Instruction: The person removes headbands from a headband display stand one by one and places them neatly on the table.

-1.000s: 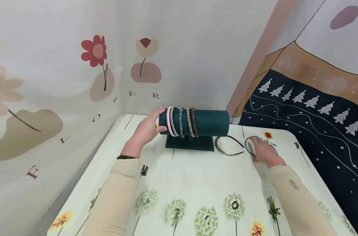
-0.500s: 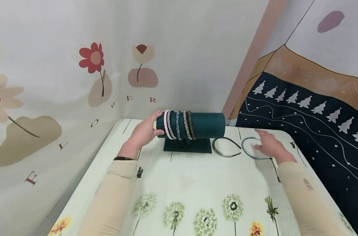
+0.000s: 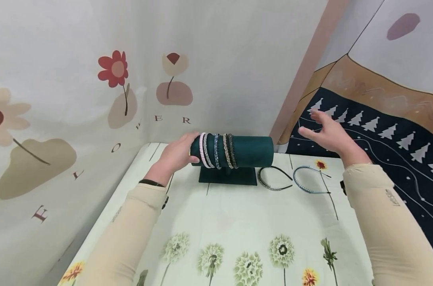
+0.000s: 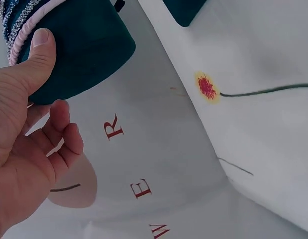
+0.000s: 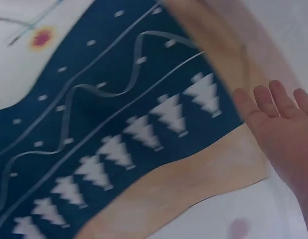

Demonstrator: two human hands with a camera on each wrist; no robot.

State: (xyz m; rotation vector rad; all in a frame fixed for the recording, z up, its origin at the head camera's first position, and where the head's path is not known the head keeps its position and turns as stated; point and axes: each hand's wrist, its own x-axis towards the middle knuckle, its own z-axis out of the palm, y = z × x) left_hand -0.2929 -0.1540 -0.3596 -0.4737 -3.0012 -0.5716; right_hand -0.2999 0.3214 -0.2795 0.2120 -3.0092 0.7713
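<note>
Before a flower-printed backdrop [image 3: 237, 59], on a white desk [image 3: 230, 214], the left grip [image 3: 177, 153] clasps a green roll [image 3: 253, 151] wearing five headbands [image 3: 216, 153] just right of it, then a black headband [image 3: 264, 183] and blue headband [image 3: 299, 186] lie below the raised, spread right grip [image 3: 327, 133].

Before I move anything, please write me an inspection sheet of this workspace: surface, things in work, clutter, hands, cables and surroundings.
Surface: white tablecloth printed with flowers.
Things in work: green stand carrying five hair bands; a black hair band and a light blue hair band lie on the tablecloth, to the right.
Clutter: nothing seen.
Hands: left hand grips the stand's left end; right hand is in the air, holding nothing.
Cables: nothing seen.
Surroundings: pale backdrop with flowers and letters; dark backdrop with white trees, at right.
</note>
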